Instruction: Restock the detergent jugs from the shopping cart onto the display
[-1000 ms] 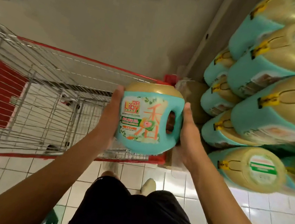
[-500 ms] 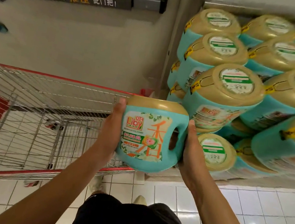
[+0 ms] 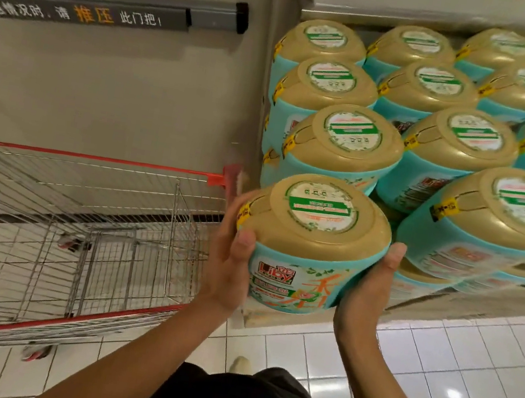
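Observed: the detergent jug [image 3: 311,241] is upright, gold cap uppermost, between left hand [image 3: 229,263] and right hand [image 3: 363,295], with the fingers [image 3: 396,254] of both clamped on its sides. It hangs just before the display stack [image 3: 344,139], at the front left corner. The shopping cart [image 3: 74,236] stands to the left.

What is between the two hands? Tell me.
The detergent jug, gripped at its sides by the left hand and the right hand, fills that gap, as the head view shows.
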The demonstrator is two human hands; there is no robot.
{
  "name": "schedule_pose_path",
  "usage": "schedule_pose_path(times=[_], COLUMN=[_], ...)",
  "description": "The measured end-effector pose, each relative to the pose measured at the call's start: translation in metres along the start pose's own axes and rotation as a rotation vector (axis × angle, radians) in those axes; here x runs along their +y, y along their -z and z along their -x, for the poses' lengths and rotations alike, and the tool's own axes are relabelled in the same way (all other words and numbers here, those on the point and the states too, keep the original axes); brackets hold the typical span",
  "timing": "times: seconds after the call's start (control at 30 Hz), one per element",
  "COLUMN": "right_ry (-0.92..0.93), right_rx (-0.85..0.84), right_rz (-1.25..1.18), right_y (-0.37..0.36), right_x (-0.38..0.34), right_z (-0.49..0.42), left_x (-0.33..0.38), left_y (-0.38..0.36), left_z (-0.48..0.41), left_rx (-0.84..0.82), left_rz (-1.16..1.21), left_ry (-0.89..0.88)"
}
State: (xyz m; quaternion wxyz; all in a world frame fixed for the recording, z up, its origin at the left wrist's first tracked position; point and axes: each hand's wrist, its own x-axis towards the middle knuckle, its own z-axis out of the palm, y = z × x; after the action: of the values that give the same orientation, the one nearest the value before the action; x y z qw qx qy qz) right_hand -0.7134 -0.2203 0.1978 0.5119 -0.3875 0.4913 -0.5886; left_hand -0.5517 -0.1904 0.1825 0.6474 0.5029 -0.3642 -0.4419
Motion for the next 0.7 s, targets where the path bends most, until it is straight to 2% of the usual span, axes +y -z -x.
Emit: schedule_pose_path(times=[0.1,0.2,0.27,0.37,0.7], right_ry=[0.025,0.046,0.106,0.182,0.256], right_rx=[0.058,0.119,0.115,0.134,0.126], right_rz=[0.025,0.067,0.161,0.254,0.264], right_y=[0.008,0.012,0.016,0.019,0.035], right_x=[0.002,0.008,0.018,0.029,0.052], right_z=[-0.005,0.000,0.008,0.021,0.022], left_x=[-0.012,-0.020,-0.023,-0.024,-0.009], left_y=[-0.017,-0.030,-0.036,-0.044,-0.056], left_z=[-0.005,-0.011,-0.016,-0.024,-0.029], left_rx=[-0.038,-0.123,-0.123,-0.118,-0.213], left_rz=[0.049,-0.043,-0.101,-0.155,-0.142], left_ry=[-0.022,-0.123,-0.165,-0.184,-0.186])
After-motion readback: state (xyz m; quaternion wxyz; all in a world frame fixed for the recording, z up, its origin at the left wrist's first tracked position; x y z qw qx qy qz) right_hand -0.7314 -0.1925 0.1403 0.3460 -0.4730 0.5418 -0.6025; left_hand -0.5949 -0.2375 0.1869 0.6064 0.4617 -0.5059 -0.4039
